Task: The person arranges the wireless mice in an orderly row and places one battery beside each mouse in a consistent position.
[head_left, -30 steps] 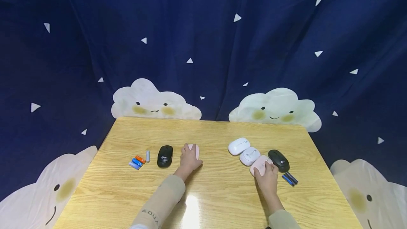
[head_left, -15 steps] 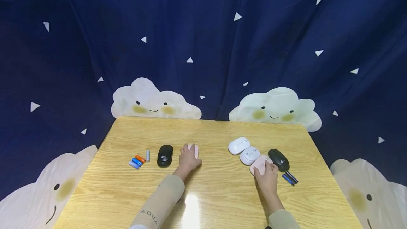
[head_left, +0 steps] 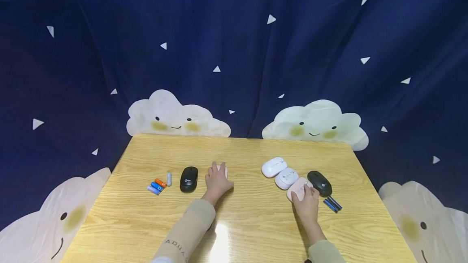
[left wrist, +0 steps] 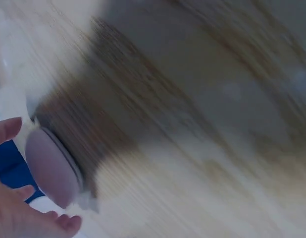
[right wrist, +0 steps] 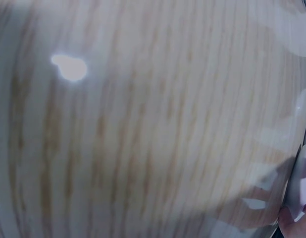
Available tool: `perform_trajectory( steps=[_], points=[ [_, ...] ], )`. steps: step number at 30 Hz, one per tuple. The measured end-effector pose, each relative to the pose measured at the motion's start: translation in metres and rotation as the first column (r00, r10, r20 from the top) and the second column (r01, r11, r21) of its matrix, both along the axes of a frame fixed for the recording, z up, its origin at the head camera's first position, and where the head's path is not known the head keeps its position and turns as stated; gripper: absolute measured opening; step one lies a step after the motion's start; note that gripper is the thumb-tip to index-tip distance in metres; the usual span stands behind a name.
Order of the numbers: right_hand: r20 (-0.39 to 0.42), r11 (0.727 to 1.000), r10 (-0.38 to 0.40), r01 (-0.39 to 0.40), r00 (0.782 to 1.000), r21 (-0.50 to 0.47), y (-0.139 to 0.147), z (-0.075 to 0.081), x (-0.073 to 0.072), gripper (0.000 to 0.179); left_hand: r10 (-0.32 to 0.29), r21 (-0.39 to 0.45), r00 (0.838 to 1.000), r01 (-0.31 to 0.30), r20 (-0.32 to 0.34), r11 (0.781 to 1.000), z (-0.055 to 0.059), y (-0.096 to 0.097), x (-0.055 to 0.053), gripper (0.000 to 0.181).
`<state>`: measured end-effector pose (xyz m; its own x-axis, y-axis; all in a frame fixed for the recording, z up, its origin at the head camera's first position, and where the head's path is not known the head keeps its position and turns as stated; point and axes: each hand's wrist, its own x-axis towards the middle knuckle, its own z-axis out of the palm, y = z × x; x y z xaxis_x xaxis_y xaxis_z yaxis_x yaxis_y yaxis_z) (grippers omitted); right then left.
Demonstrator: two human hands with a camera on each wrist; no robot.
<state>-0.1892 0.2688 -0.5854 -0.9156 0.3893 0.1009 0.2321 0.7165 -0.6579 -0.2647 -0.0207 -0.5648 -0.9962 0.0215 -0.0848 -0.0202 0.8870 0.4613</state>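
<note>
The left hand (head_left: 217,182) is hanging with fingers well apart over the left pink mouse (left wrist: 51,168), not closing on it; whether a fingertip is touching, I cannot tell; that mouse is lying on the wooden table (head_left: 256,218), and the left black mouse (head_left: 189,179) is sitting nearby, with four batteries (head_left: 157,186) lying beyond; the right hand (head_left: 306,208) is pinching the right pink mouse (head_left: 297,187) between thumb and fingers, and this mouse is resting on the tabletop just beside a white mouse (head_left: 287,178); another white mouse (head_left: 274,167) is lying farther along that row; the right black mouse (head_left: 319,183) is sitting close to the right fingers, and two dark batteries (head_left: 330,205) are lying near it.
</note>
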Motion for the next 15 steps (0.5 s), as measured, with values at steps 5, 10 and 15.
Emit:
perform_trajectory(
  steps=[5, 10, 15],
  points=[
    [-0.006, 1.000, -0.003, 0.003, 1.000, -0.005, 0.001, -0.001, 0.000, 0.062, -0.125, -0.030, 0.987, 0.123, -0.099, 0.992, 0.003, 0.023, -0.006, 0.080],
    [-0.014, 1.000, 0.003, -0.003, 1.000, -0.007, 0.002, -0.003, -0.001, 0.062, -0.280, -0.054, 0.950, 0.275, -0.139, 0.960, 0.007, 0.050, -0.014, 0.076],
    [-0.034, 1.000, 0.003, -0.003, 0.999, 0.000, 0.002, -0.004, -0.001, 0.062, -0.399, -0.034, 0.911, 0.397, -0.104, 0.917, 0.013, 0.072, -0.017, 0.072]
  ],
)
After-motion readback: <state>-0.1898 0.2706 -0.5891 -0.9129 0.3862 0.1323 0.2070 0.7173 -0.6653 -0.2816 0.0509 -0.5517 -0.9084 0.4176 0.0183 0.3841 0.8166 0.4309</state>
